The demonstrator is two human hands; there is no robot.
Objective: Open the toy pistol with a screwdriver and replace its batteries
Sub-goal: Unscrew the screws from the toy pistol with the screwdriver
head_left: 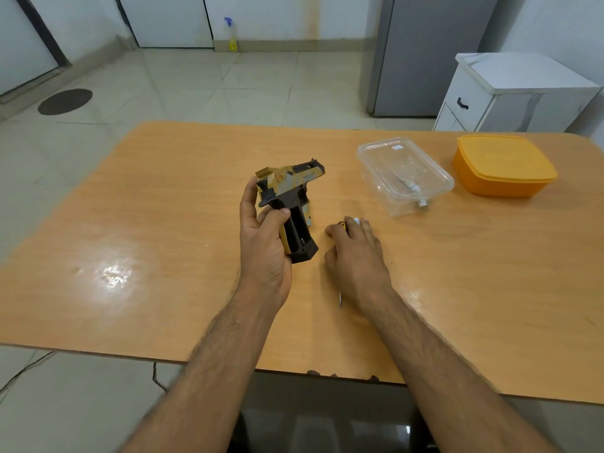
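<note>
the left hand (pixel 261 237) holds the toy pistol (pixel 289 197) by its grip above the middle of the counter (pixel 163 223), thumb curled across the grip, whose open side shows a dark hollow. just right of the pistol, the right hand (pixel 354 253) lies palm down on the counter over a screwdriver (pixel 341 297), its tip poking out below the wrist; whether the fingers grip it cannot be told. farther right of the pistol sit a clear container (pixel 405 174) and an orange lidded box (pixel 503 165).

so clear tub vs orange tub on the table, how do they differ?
The clear tub is see-through, showing small items inside; the orange tub is opaque, contents hidden. The clear tub sits nearer the right hand; the orange tub lies further right. Both rest on the table, lidded.
</note>
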